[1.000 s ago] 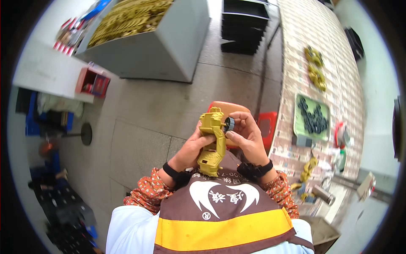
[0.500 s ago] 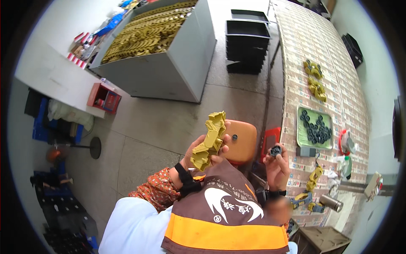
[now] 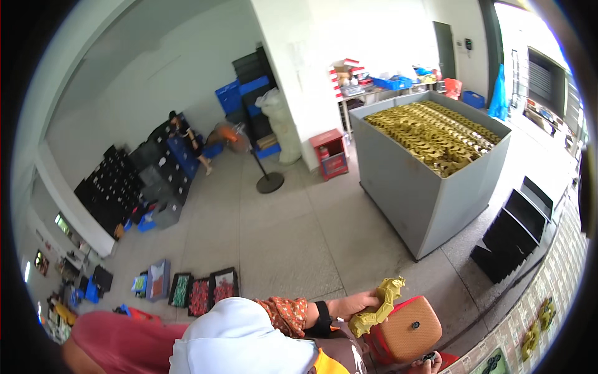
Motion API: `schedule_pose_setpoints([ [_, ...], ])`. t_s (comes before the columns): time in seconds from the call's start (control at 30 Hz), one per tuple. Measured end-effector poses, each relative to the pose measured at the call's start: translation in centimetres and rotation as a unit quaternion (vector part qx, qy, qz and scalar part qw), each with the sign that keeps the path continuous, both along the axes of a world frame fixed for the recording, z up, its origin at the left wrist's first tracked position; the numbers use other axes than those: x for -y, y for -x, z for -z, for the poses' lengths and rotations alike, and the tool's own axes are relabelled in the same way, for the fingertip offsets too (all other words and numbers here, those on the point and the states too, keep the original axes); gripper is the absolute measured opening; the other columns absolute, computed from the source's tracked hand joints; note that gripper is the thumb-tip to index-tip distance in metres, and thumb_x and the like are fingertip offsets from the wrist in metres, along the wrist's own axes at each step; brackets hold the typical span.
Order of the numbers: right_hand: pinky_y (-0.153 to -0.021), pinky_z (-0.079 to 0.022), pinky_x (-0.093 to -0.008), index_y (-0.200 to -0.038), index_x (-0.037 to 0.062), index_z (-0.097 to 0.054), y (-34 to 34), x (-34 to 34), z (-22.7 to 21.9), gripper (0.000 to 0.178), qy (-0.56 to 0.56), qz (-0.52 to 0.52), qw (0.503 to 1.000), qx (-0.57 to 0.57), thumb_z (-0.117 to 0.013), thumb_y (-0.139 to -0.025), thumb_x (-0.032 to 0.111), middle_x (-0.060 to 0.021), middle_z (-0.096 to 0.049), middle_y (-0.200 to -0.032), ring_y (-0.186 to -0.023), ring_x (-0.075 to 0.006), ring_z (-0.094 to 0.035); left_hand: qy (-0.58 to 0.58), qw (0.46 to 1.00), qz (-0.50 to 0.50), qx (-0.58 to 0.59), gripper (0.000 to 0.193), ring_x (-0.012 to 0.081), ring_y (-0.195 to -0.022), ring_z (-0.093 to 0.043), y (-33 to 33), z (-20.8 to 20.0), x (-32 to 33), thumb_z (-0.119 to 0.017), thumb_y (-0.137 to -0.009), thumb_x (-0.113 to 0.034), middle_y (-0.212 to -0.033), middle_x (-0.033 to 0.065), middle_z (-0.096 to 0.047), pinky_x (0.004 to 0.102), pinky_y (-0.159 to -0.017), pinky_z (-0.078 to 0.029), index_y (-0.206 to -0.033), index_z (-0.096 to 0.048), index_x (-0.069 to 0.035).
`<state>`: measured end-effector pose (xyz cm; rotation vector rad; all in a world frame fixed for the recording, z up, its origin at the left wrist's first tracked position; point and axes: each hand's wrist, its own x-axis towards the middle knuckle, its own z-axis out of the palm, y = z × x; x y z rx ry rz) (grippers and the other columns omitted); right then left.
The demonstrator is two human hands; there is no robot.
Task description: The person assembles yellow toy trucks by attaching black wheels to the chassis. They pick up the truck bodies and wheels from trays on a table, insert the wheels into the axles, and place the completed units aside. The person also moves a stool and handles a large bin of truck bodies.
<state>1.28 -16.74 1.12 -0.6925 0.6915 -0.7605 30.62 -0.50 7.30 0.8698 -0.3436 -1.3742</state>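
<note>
Here you are, both hands low in your view; take the stool seat (image 3: pixel 403 336) as the clock's centre. At ten o'clock your left hand (image 3: pixel 363 302) is wrapped around the middle of the yellow part (image 3: pixel 385 305), both angular ends sticking out past your fingers. Down at five, your right hand (image 3: pixel 430 368) pinches a dark piece (image 3: pixel 429 357); the lower edge cuts it off, so I can't tell how firmly.

And the danger? Your head seems turned well off the work. Swing that yellow part toward the clock's centre without looking and its lower end could knock the loose dark ring (image 3: pixel 416 325) sitting bare on the seat; nothing visible pens it in, so a nudge might roll it to the floor. Whether part and seat touch, I can't make out.

Now that right hand: a small piece, a fingertip hold, so a bump on the stool's edge could pop it free. Over at three, two yellow pieces (image 3: pixel 547 313) lie on the table (image 3: pixel 576 249); a careless sleeve could shove them. At four, the green tray (image 3: pixel 506 368) is barely in sight.
</note>
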Motion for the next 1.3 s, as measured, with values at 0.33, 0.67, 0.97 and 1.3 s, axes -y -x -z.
schedule_pose_setpoints([
  [0.33, -0.084, -0.049, -0.0302, -0.129, 0.0042, -0.055, -9.9, -0.2, -8.4, 0.033, 0.126, -0.109, 0.985, -0.047, -0.064, -0.097, 0.007, -0.0054, -0.059, -0.113, -0.094, -0.0160, -0.057, 0.009, 0.986, -0.029, 0.161, 0.058, 0.0101, -0.119, -0.049, -3.4, -3.9, -1.6, -0.057, -0.103, -0.019, -0.129, 0.0026, -0.051, 0.0258, -0.101, -0.043, -0.153, -0.028, -0.009],
  [0.67, -0.083, -0.042, -0.0244, -0.129, 0.0042, -0.052, -22.2, -2.9, -13.6, 0.042, 0.319, -0.242, 0.916, -0.012, -0.064, -0.088, 0.002, -0.0010, -0.052, -0.105, -0.093, -0.0101, -0.050, 0.091, 0.978, -0.122, 0.139, 0.055, 0.0103, -0.118, -0.051, -8.0, -5.5, -4.7, -0.059, -0.104, -0.023, -0.125, 0.0002, -0.055, 0.0283, -0.103, -0.042, -0.149, -0.031, -0.009],
  [0.97, -0.081, -0.038, -0.0213, -0.126, 0.0019, -0.053, -26.9, -6.1, -16.5, 0.045, 0.383, -0.273, 0.883, -0.015, -0.064, -0.083, -0.007, 0.0014, -0.049, -0.102, -0.091, -0.0075, -0.047, 0.071, 0.972, -0.169, 0.144, 0.056, 0.0072, -0.115, -0.052, -9.7, -6.3, -8.8, -0.058, -0.104, -0.025, -0.123, -0.0012, -0.054, 0.0262, -0.099, -0.043, -0.150, -0.031, -0.008],
  [1.3, -0.068, -0.048, -0.0241, -0.128, 0.0021, -0.054, -24.2, -5.9, -12.8, 0.037, 0.321, -0.262, 0.910, -0.026, -0.065, -0.093, 0.005, -0.0026, -0.059, -0.105, -0.084, -0.0104, -0.056, 0.091, 0.987, -0.071, 0.113, 0.065, 0.0115, -0.128, -0.045, -8.4, -5.8, -7.8, -0.056, -0.104, -0.037, -0.138, 0.0032, -0.047, 0.0310, -0.107, -0.039, -0.154, -0.025, -0.008],
])
